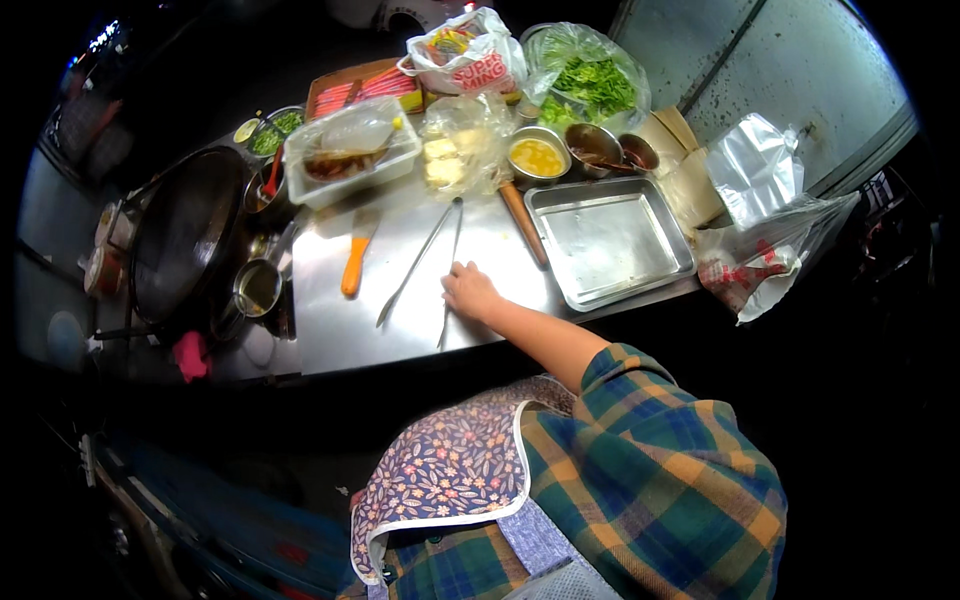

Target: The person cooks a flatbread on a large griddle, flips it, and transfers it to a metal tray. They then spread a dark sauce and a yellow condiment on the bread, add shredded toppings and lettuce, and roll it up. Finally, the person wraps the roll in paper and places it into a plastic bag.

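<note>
My right hand (470,291) rests on one arm of a pair of long metal tongs (420,266), which lie spread on the steel worktop (337,337); the fingers are bent, and whether they grip that arm is not clear. Left of the tongs lies a scraper with an orange handle (354,268). To the right are a wooden rod (523,225) and a shallow metal tray (611,236). Of my left hand, at most a sliver (357,498) shows beside the floral apron (457,465), so its state is hidden.
A large dark griddle (180,232) and a small pot (257,288) stand at left. Along the back are a plastic tub (352,187), bagged pale blocks (445,161), a bowl of yellow liquid (538,157), sauce pots (594,146) and bagged greens (596,84). Plastic bags (757,262) hang at right.
</note>
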The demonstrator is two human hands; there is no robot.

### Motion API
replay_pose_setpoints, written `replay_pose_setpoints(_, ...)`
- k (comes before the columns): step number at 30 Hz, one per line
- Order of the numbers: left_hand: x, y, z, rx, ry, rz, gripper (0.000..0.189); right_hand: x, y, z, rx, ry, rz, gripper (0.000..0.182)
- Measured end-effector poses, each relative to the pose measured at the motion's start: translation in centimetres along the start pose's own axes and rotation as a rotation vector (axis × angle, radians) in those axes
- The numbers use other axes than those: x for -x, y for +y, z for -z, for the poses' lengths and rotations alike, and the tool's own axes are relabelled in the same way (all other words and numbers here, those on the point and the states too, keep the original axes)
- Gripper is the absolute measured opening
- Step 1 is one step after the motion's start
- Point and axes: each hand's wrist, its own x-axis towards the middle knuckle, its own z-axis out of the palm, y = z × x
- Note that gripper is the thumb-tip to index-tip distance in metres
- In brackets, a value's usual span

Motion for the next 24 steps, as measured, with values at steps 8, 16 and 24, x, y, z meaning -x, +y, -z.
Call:
replay_pose_setpoints(8, 5.6, 21.8, -13.6, -0.186, -0.148, -0.693, 0.022, 1.9, 6.4, 6.2, -0.410, 0.052, 0.166, 0.041)
replay_pose_setpoints(16, 12.3, 39.9, -37.8, -0.429, -0.369, -1.233, 0.025, 1.1, 27.3, 17.9, -0.706, 0.444, 0.129, 0.029)
replay_pose_setpoints(24, 12.9, 42.0, -48.9, -0.617, -0.190, -1.239, 0.044, -6.5, 50.1, 21.6, -0.117, 0.358, -0.230, 0.028)
